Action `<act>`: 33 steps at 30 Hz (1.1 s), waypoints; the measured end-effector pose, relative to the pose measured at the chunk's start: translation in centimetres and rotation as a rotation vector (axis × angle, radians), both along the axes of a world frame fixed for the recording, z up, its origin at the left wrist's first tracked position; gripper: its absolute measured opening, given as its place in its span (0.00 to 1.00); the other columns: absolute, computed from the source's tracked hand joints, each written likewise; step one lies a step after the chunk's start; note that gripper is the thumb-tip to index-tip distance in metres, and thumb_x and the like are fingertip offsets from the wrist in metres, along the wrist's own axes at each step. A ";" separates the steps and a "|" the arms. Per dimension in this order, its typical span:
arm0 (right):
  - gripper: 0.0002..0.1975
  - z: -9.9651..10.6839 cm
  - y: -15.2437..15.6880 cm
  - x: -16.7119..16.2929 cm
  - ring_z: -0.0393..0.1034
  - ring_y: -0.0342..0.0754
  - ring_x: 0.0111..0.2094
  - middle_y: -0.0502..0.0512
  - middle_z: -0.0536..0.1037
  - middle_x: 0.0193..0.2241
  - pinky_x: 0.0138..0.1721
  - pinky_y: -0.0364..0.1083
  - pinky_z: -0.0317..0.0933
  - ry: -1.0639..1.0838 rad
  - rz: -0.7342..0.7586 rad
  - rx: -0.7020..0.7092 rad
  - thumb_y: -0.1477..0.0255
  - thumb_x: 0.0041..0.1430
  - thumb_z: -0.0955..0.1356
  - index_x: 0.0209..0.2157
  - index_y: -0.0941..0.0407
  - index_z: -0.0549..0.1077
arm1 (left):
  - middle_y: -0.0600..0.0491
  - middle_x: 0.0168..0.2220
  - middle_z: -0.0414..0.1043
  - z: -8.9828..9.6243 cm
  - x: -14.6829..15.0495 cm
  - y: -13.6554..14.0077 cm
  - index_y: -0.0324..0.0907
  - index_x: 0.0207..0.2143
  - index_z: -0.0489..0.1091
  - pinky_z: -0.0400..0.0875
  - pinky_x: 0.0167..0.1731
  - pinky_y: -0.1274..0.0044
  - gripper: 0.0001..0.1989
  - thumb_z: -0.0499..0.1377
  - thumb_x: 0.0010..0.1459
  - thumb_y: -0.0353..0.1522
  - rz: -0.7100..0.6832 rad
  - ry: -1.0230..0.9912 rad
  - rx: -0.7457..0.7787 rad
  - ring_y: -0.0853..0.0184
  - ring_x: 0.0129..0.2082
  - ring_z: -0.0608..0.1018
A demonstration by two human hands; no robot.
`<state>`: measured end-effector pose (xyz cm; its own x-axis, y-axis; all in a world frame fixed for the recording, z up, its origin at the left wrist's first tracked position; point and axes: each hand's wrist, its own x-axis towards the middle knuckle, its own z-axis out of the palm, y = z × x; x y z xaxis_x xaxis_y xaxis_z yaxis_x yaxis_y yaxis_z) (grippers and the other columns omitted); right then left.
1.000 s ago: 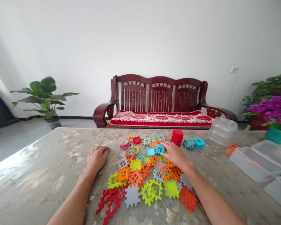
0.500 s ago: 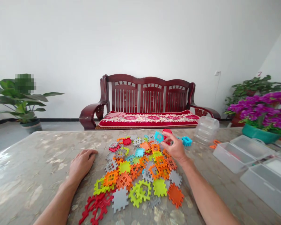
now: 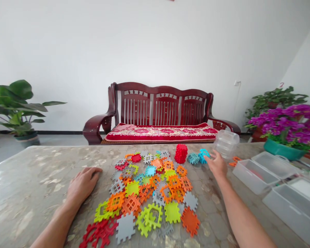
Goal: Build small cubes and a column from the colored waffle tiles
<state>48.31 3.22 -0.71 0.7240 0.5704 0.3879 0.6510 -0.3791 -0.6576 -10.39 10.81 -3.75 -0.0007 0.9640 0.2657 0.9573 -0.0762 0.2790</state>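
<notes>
My right hand [image 3: 217, 164] is at the far right of the pile, its thumb and fingers pinching a bright blue interlocking plastic tile [image 3: 204, 156] at the small blue stack. The held tile cannot be told clearly from those in the stack. Just left of it sit a teal stack [image 3: 193, 158] of tiles and a taller red stack [image 3: 181, 153]. My left hand [image 3: 82, 184] lies flat on the tabletop, fingers outstretched and holding nothing. Between my arms spreads a loose pile of notched tiles, among them a lime green tile [image 3: 172, 212], an orange tile [image 3: 190, 221] and a grey tile [image 3: 125, 227].
A clear lidded container [image 3: 226, 144] stands behind my right hand, near orange pieces [image 3: 235, 161]. Two open clear plastic boxes [image 3: 255, 175] line the right side. Purple flowers in a teal pot [image 3: 284, 150] stand beyond them. A wooden bench [image 3: 166, 100] faces the table.
My right hand has carried the blue tile rightward from beside the red stack to the blue stack. The red and teal stacks are now uncovered. My left hand stays resting.
</notes>
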 end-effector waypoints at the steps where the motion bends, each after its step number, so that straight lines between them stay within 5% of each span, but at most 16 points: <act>1: 0.35 0.0 0.0 -0.1 0.74 0.60 0.46 0.58 0.80 0.47 0.49 0.56 0.64 -0.009 -0.006 -0.027 0.55 0.50 0.69 0.59 0.52 0.66 | 0.50 0.51 0.75 -0.1 0.0 0.0 0.50 0.44 0.75 0.68 0.51 0.67 0.19 0.47 0.60 0.39 -0.002 0.003 -0.001 0.56 0.51 0.75; 13: 0.36 0.4 -0.3 -0.2 0.72 0.61 0.47 0.58 0.79 0.48 0.47 0.57 0.64 -0.068 -0.039 -0.166 0.54 0.52 0.69 0.61 0.51 0.65 | 0.49 0.51 0.73 -0.2 -0.3 0.2 0.49 0.45 0.74 0.67 0.53 0.67 0.20 0.46 0.59 0.39 -0.015 0.014 -0.020 0.56 0.52 0.74; 20: 0.23 0.2 -0.5 -1.4 0.72 0.53 0.36 0.58 0.81 0.42 0.42 0.50 0.64 -0.217 -0.030 0.166 0.60 0.57 0.63 0.51 0.56 0.74 | 0.50 0.51 0.74 0.1 0.0 0.0 0.49 0.44 0.75 0.68 0.51 0.67 0.19 0.47 0.59 0.39 -0.003 0.002 -0.010 0.57 0.51 0.75; 25: 0.15 0.1 -0.2 -5.8 0.70 0.48 0.28 0.56 0.80 0.31 0.36 0.47 0.65 -0.324 0.379 0.393 0.63 0.58 0.63 0.36 0.56 0.78 | 0.51 0.51 0.74 0.6 0.4 -0.4 0.50 0.44 0.75 0.68 0.51 0.67 0.19 0.46 0.60 0.37 0.012 -0.002 -0.032 0.57 0.51 0.75; 29: 0.09 0.9 -0.6 -11.6 0.74 0.48 0.33 0.53 0.81 0.33 0.39 0.46 0.66 -0.283 0.779 0.274 0.69 0.60 0.65 0.35 0.53 0.78 | 0.52 0.50 0.75 0.9 0.6 -0.6 0.51 0.43 0.75 0.69 0.49 0.70 0.18 0.47 0.59 0.37 0.025 0.003 -0.014 0.59 0.51 0.75; 33: 0.08 1.6 -1.0 -16.4 0.75 0.48 0.37 0.51 0.82 0.34 0.42 0.46 0.66 -0.255 0.967 0.079 0.74 0.58 0.66 0.35 0.52 0.79 | 0.53 0.49 0.75 1.0 0.8 -0.9 0.51 0.42 0.76 0.69 0.48 0.71 0.18 0.48 0.59 0.37 0.031 0.004 0.007 0.60 0.50 0.76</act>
